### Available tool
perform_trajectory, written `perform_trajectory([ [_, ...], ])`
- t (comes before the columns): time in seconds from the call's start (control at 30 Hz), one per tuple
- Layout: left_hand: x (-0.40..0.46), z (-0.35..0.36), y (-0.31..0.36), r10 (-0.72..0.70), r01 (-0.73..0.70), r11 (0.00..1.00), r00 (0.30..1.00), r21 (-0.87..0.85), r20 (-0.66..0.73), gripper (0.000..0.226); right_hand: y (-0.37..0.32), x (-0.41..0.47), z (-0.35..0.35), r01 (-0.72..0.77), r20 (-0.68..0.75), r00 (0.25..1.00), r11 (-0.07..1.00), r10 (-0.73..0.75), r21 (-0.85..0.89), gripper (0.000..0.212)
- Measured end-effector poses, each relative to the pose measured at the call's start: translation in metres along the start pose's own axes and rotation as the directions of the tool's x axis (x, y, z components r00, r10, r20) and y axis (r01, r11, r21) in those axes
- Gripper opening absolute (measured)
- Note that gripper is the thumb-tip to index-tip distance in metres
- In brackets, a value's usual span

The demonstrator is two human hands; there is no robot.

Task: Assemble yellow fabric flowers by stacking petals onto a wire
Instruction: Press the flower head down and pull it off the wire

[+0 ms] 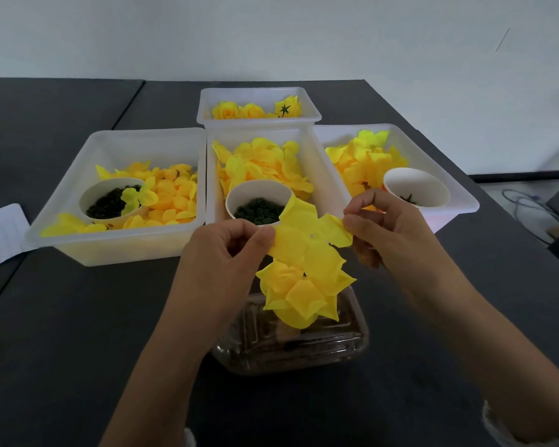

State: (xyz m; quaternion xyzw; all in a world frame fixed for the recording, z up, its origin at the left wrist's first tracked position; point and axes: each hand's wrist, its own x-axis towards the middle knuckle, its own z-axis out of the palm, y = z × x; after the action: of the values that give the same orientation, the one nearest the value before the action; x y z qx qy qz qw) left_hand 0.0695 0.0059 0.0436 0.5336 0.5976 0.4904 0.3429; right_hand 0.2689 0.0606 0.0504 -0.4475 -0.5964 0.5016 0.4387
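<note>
Head view, and we're right over the clear plastic container [291, 343] on the dark grey tabletop [78, 317], our landmark. Just above it sits a part-built yellow fabric flower [299, 295], several petal layers already stacked; we can't see the wire itself, hidden under fabric. Higher still, a flat yellow four-lobed petal piece [307, 233] is stretched between both hands, its small centre hole showing. Our left hand [220, 262] pinches the piece's left lobe between thumb and curled fingers; our right hand [388, 227] pinches the right lobe the same way.

Beyond the container stand three white plastic bins of loose yellow petals: the left bin [117, 253], the middle bin [213, 175] and the right bin [459, 195]. Each holds a white paper cup [239, 191] with dark green parts. Farthest from the container, a smaller white bin [259, 91] holds a few finished yellow flowers [239, 111].

So we judge a few blooms done, this one roughly midway. Left to do: thread this layer down, probably add green pieces, then work through all those petals.
</note>
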Motion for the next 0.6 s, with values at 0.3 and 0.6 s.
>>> perform_trajectory([
  [0.3,0.003,0.007,-0.007,0.022,-0.016,0.986,0.999,0.167,-0.031,0.033,0.002,-0.002,-0.004,-0.012,-0.016,1.000,1.000,0.012,0.009,0.004],
  [0.6,-0.002,0.007,-0.015,0.032,-0.021,0.950,0.999,0.313,-0.031,0.037,0.017,-0.010,-0.002,-0.014,-0.002,1.000,0.998,0.014,-0.053,0.007],
])
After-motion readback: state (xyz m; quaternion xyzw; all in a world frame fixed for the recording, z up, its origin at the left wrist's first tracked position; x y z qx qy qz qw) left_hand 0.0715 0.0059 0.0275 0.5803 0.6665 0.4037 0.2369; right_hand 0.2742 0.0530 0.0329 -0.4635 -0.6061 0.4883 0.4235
